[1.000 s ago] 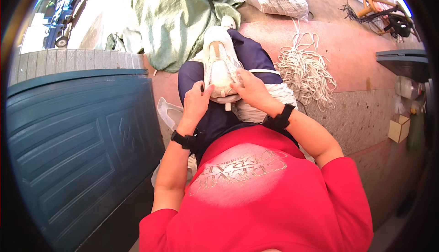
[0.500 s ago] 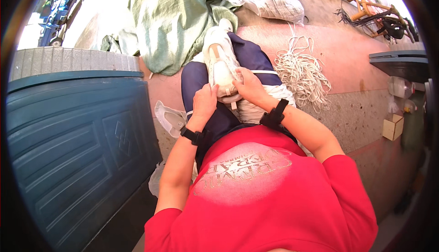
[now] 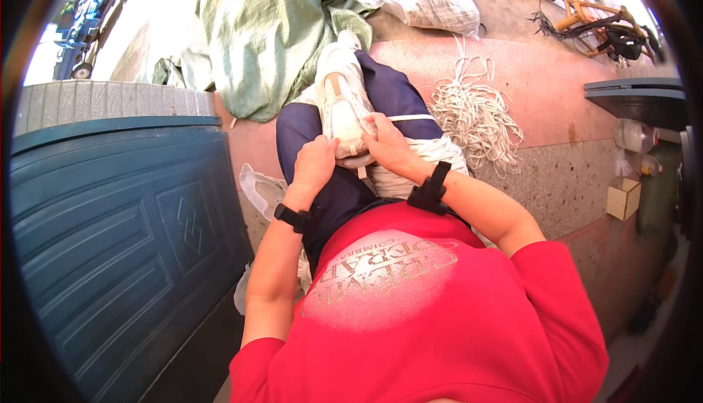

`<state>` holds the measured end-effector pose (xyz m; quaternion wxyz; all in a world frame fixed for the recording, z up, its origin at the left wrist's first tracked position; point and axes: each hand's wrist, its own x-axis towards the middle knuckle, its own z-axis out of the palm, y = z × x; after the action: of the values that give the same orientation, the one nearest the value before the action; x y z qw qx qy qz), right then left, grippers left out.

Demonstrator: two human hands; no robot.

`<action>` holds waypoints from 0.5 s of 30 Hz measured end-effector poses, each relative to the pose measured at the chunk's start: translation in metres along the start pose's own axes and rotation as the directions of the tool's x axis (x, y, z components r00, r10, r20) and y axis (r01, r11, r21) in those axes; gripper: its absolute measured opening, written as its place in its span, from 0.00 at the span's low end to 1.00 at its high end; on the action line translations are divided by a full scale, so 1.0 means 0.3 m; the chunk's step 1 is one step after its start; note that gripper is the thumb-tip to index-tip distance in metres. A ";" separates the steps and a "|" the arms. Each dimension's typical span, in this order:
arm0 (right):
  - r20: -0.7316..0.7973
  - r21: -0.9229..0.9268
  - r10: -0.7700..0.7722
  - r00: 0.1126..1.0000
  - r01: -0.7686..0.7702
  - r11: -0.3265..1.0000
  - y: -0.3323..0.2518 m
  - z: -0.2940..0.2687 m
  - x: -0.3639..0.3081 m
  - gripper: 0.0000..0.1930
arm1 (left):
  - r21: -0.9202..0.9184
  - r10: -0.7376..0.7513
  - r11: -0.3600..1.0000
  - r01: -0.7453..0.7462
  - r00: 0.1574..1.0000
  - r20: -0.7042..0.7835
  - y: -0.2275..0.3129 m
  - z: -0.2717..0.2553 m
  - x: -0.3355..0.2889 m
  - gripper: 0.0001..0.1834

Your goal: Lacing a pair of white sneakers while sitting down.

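Note:
A cream shoe (image 3: 343,114) lies lengthwise across my lap, between my dark-trousered thighs. My left hand (image 3: 316,163) is closed at its near left edge, thumb and fingers pressed together. On the opposite side my right hand (image 3: 389,145) pinches the shoe's edge. Any lace between my fingertips is too small to make out. Beside my right thigh, under the right wrist, a bundle of white laces (image 3: 437,155) rests against my lap. A tangled heap of off-white laces (image 3: 480,121) lies on the floor to the right.
A pale shoe upper (image 3: 262,192) lies by my left leg. Ahead are a green tarpaulin (image 3: 256,44) and a full white sack (image 3: 425,0). A blue panelled door (image 3: 124,234) stands at the left. At the right are a small box (image 3: 623,199) and a wooden frame (image 3: 575,11).
The whole view has shifted slightly, so the scene sits a little further left. Both hands stay at the shoe's near end, with only small finger movement.

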<state>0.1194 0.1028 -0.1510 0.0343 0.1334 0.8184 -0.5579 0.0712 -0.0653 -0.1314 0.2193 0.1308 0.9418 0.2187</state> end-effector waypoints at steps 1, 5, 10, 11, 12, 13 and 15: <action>-0.021 0.007 -0.039 0.999 0.039 0.999 0.004 -0.001 -0.005 0.16 | -0.001 0.001 1.000 -0.001 1.000 0.007 0.000 -0.006 0.004 0.18; 0.208 -0.279 -0.085 0.974 0.143 0.950 -0.063 -0.105 0.023 0.15 | -0.047 0.015 0.999 -0.014 0.999 0.030 -0.013 -0.034 0.005 0.19; 0.222 -0.658 -0.397 0.891 0.437 0.613 -0.044 -0.225 0.058 0.07 | -0.044 -0.089 0.995 0.092 0.994 0.068 0.021 -0.024 -0.009 0.19; 0.310 -0.745 -0.274 0.910 0.412 0.525 -0.030 -0.224 0.062 0.07 | -0.056 -0.103 0.993 0.108 0.990 0.091 0.032 -0.022 -0.014 0.19; 0.348 -0.735 -0.303 0.887 0.459 0.498 -0.041 -0.217 0.071 0.07 | -0.056 -0.107 0.992 0.112 0.991 0.082 0.032 -0.024 -0.020 0.19; 0.353 -0.732 -0.312 0.882 0.468 0.495 -0.049 -0.214 0.085 0.07 | -0.079 -0.076 0.993 0.083 0.993 0.090 0.030 -0.023 -0.028 0.17; 0.430 -0.781 -0.120 0.895 0.436 0.448 -0.073 -0.218 0.123 0.10 | -0.102 -0.051 0.993 0.061 0.995 0.090 0.028 -0.017 -0.048 0.16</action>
<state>0.0844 0.1621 -0.1143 0.1321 -0.1298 0.9790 -0.0854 0.0826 -0.0647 -0.1181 0.2728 0.1021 0.9219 0.2557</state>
